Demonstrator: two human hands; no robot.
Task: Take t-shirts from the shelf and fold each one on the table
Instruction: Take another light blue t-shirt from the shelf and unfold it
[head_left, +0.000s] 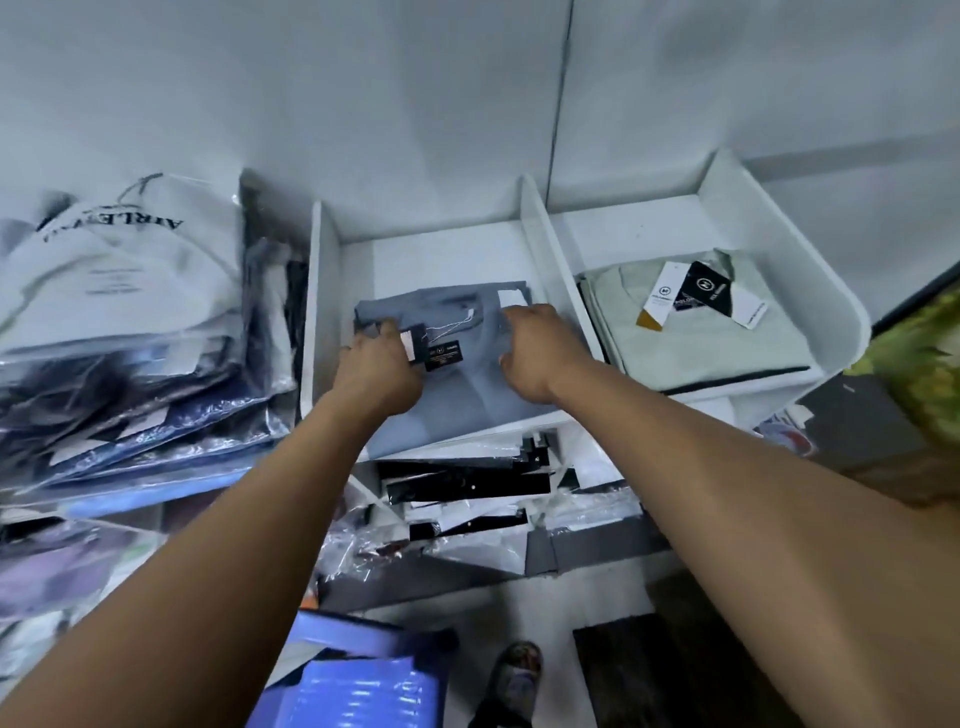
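Two hands are in view, one folded blue-grey t-shirt and one folded pale green t-shirt. The white shelf shows two open compartments side by side, one shirt in each.

Surroundings: at 9 o'clock, a stack of bagged garments leans beside the shelf. At 3 o'clock, the pale green t-shirt carries several hang tags. At 6 o'clock, below the shelf, lie loose plastic bags with black cards; further down, a blue plastic container. A white divider wall stands between the two compartments.

The blue-grey t-shirt lies flat in the left compartment. The left hand grips its left edge, fingers curled under, beside a black tag. The right hand grips the collar area at 1 o'clock of the shirt, fingers curled into the fabric. The shirt body extends toward 6 o'clock between both wrists.
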